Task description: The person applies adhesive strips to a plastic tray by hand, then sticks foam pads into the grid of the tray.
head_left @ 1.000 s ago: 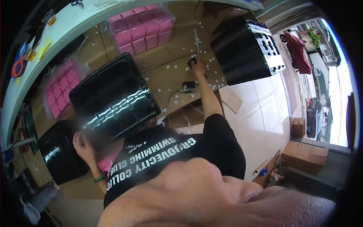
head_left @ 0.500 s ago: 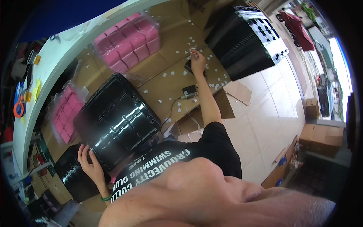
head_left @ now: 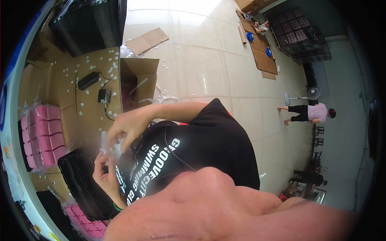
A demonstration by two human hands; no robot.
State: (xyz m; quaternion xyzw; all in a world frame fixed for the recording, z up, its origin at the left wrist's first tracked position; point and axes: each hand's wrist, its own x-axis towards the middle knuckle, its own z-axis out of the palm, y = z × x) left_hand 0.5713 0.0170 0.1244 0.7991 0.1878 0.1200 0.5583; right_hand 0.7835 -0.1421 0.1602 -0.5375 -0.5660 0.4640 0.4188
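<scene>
My two hands meet low in front of my black printed T-shirt (head_left: pixel 161 160). My right hand (head_left: pixel 130 125) has its fingers bent down and closed on a small whitish piece (head_left: pixel 118 147), blurred. Just below it, my left hand (head_left: pixel 105 170) pinches with thumb and fingertips at a thin white strip (head_left: pixel 103 140). Whether strip and piece are one thing, I cannot tell. Beside the left hand lies a black plastic crate (head_left: pixel 82 182), its ribbed, glossy side showing.
Small white scraps, a black box-shaped adapter (head_left: pixel 88 81) and another black device (head_left: pixel 104 96) with a cable lie on the cardboard-covered table (head_left: pixel 66 116). Wrapped pink blocks (head_left: pixel 42 136) and stacked black crates (head_left: pixel 90 26) stand around. An open carton (head_left: pixel 140 80) adjoins. Another person (head_left: pixel 307 112) stands far off.
My right hand has drawn back from the scraps on the table to my front. My left hand has left the black crate and come up to it. The view has swung right.
</scene>
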